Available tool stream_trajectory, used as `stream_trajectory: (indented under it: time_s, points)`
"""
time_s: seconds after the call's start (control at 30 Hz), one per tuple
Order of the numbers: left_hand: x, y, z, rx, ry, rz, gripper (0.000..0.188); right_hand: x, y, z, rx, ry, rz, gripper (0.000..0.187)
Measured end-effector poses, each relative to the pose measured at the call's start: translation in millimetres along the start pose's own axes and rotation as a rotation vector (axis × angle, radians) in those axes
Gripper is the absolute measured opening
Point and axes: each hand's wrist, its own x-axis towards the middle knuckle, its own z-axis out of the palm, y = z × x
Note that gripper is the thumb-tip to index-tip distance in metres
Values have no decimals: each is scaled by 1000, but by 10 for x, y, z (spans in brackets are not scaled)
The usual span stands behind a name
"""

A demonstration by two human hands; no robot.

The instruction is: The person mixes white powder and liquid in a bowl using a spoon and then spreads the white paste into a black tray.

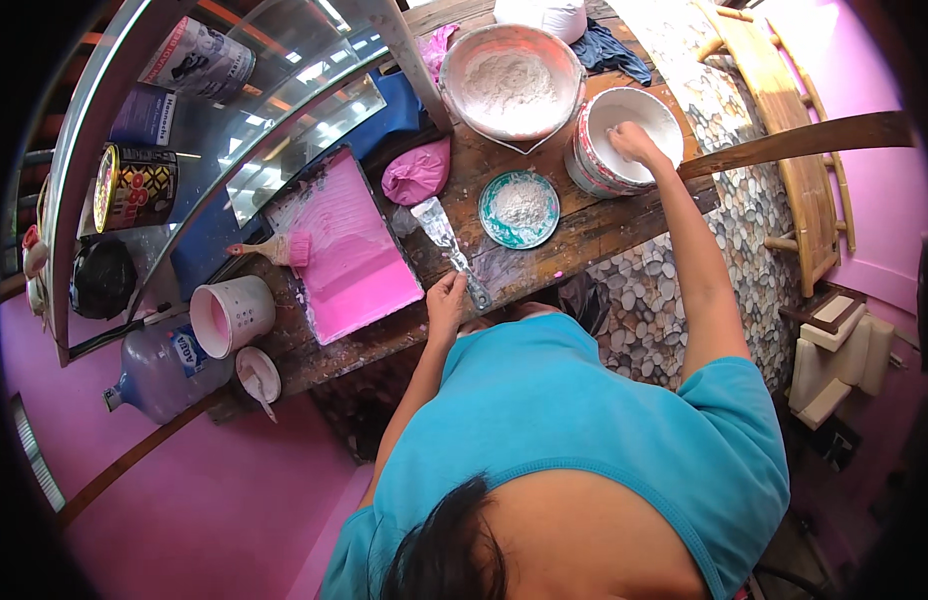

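Note:
My left hand (445, 301) is at the near edge of the wooden table, its fingertips closed against a putty knife (439, 228) that lies with its white-smeared blade pointing away from me. My right arm reaches out to a white bucket (599, 170). Inside the rim, my right hand (633, 144) is curled closed; whatever its fingers hold is hidden. Between the two hands stands a teal plate (491, 231) with a heap of white powder (524, 205). Behind it, a wide basin (454, 105) holds more white powder (509, 85).
To the left lies a paint tray (364, 325) of pink paint, with a brush (284, 249) across its edge. A pink bundle (417, 172) sits beside it. Further left are a white tub (234, 318), a water jug (164, 365) and a glass cabinet (324, 130) with cans. A bamboo bench (784, 120) stands right.

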Motion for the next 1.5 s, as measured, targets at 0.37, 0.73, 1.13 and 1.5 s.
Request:
stream_trajectory:
  time_s: [0.37,0.73,1.13,1.5]
  points:
    - [25,-29,9,-4,16,-20,27,-286,-27,-252,1330,-472,168,23]
    - [112,-183,7,-70,-50,23,26,-666,-368,-523,1292,-504,84,31]
    - [-37,-251,-50,-115,23,25,27,-755,-1066,331,1330,-690,90,32]
    - [-79,-347,-170,-75,12,11,28,-417,-930,1467,774,-210,-66,30]
